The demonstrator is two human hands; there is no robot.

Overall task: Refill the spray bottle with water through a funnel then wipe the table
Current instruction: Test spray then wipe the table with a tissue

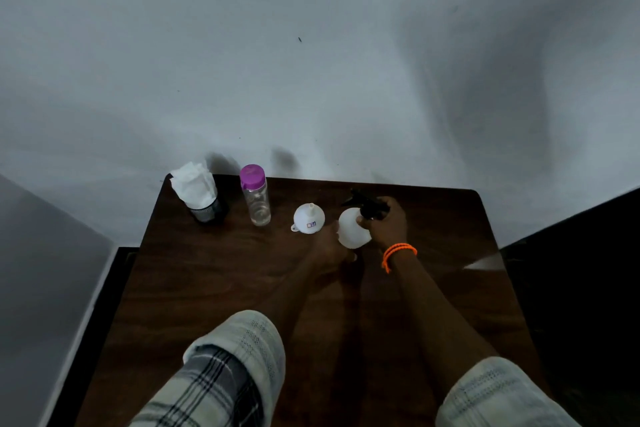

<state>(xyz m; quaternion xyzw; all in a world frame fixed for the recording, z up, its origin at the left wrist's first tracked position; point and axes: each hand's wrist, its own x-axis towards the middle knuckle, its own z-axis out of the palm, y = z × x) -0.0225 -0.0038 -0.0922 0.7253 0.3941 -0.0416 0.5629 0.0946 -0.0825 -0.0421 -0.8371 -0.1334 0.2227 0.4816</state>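
The right hand (384, 222) closes around the black trigger head (367, 203) of the white spray bottle (353, 232), while the left hand (332, 248) grips its base (bottle tilted). Just left of this grip the funnel (309, 217) lies upturned on the table (214, 274); farther left stand the water bottle (256, 196), then the tissue holder (204, 199).

One head-worn wide-angle view looks steeply down over the dark wooden table (214, 288), facing the wall (311, 62) behind it.

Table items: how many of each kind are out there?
Bottles: 2, the spray bottle and the purple-capped water bottle
Funnels: 1, the white funnel
Tissue holders: 1, the black mesh cup of tissues
Total: 4
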